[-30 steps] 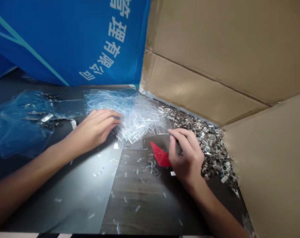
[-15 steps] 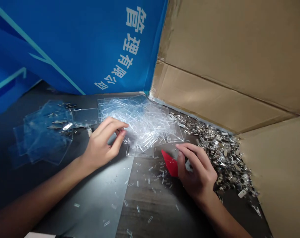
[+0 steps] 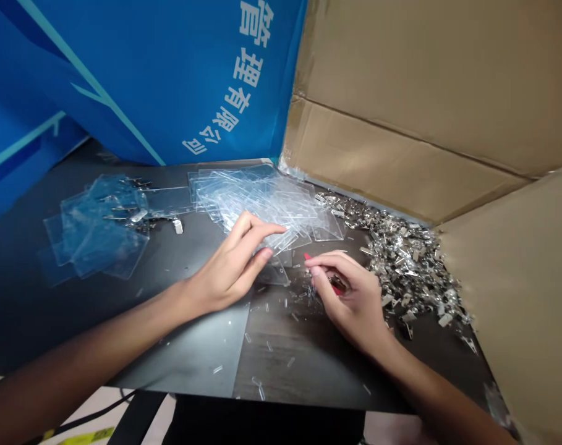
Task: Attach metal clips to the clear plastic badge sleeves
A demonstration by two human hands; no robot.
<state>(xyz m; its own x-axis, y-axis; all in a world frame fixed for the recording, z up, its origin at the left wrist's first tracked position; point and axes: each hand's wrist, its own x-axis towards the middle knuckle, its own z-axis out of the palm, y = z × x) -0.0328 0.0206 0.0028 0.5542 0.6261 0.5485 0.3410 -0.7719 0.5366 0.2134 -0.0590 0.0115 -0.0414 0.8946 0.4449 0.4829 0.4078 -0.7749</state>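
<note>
My left hand [image 3: 238,266] reaches over the near edge of a pile of clear plastic sleeves [image 3: 253,198]. Its fingers are stretched out and the thumb stands apart, with nothing visible between them. My right hand [image 3: 352,290] is closed, with thumb and index finger brought together above the table. Whatever they pinch is too small or too hidden to make out. A red flat piece [image 3: 307,256] shows by the right fingertips, mostly covered by that hand. Just right of this hand spreads a heap of small metal clips with clear straps [image 3: 408,262].
Overlapping clear sleeves [image 3: 104,235] with clips attached lie at the left. Tiny clear strips [image 3: 290,362] are scattered over the dark table [image 3: 308,383]. A blue panel [image 3: 169,74] with white characters and cardboard walls [image 3: 401,142] bound the back and right.
My left hand has moved right, its fingers straightening from a curl. My right hand has shifted left over the red piece, covering more of it. The camera view has tilted down.
</note>
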